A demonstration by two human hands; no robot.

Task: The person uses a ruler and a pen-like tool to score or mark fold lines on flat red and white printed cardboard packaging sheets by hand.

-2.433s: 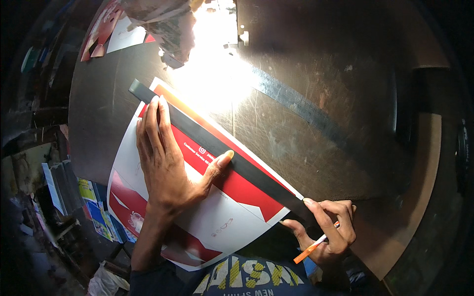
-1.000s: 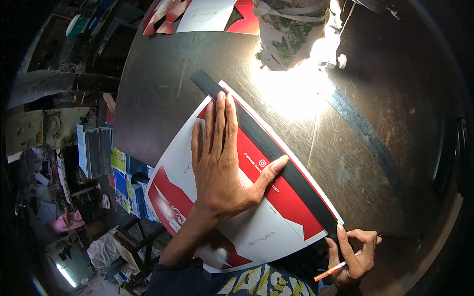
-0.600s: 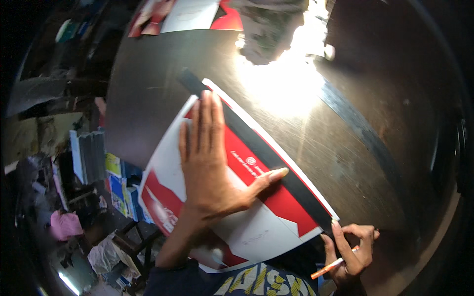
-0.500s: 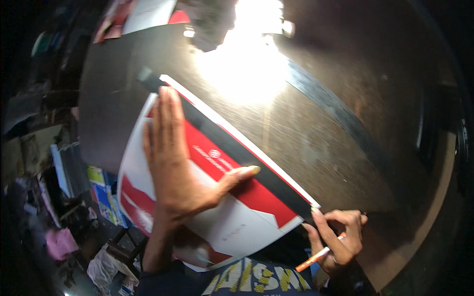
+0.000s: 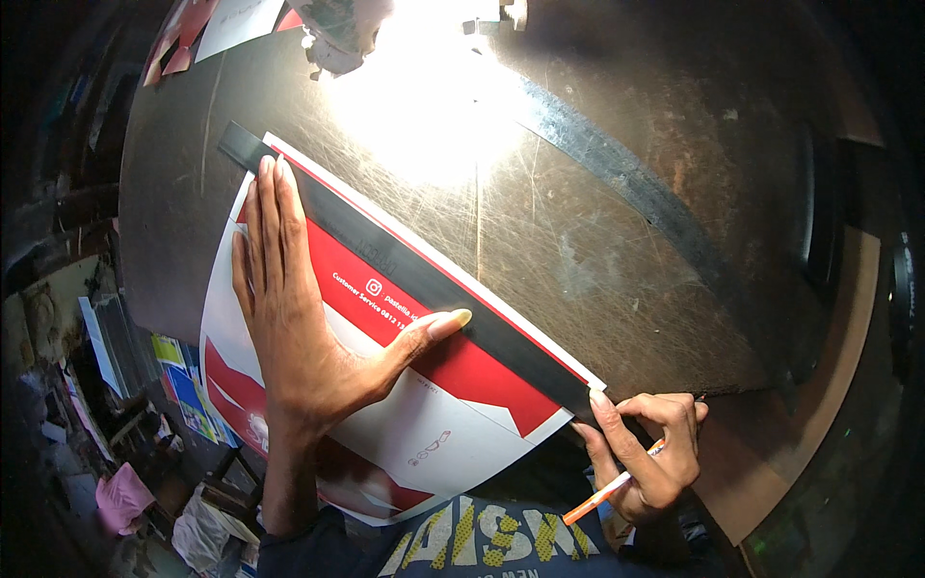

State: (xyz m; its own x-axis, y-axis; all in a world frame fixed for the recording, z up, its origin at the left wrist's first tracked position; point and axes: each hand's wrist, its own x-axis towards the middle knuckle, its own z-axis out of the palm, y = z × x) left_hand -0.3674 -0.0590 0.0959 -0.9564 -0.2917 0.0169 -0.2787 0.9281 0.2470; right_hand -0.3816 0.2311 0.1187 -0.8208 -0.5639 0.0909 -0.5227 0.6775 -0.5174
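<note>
A red and white printed sheet point(image 5: 462, 424) lies slantwise on the dark table, its near part reaching over the edge toward my shirt. Along its far edge runs a flat black ruler-like strip point(image 5: 385, 246), whose upper left end sticks out past the paper. My left hand point(image 5: 308, 366) is spread flat over both, fingertips near the strip's upper end and thumb on its middle. At the lower right corner, my right hand point(image 5: 655, 453) has its fingertips at the strip's end. A slim orange and white pen-like stick point(image 5: 588, 503) is tucked in its curled fingers.
A bright lamp point(image 5: 424, 77) glares over the table's far side. Beyond the sheet, a long grey metal strip point(image 5: 626, 178) lies on the scratched tabletop point(image 5: 568, 279). More red and white paper point(image 5: 236, 27) is at the far left. Clutter, including a pink cloth point(image 5: 123, 498), fills the lower left.
The view has shifted, so sheet, strip and hands appear a little farther left and sharper. Both hands keep about the same places on the strip.
</note>
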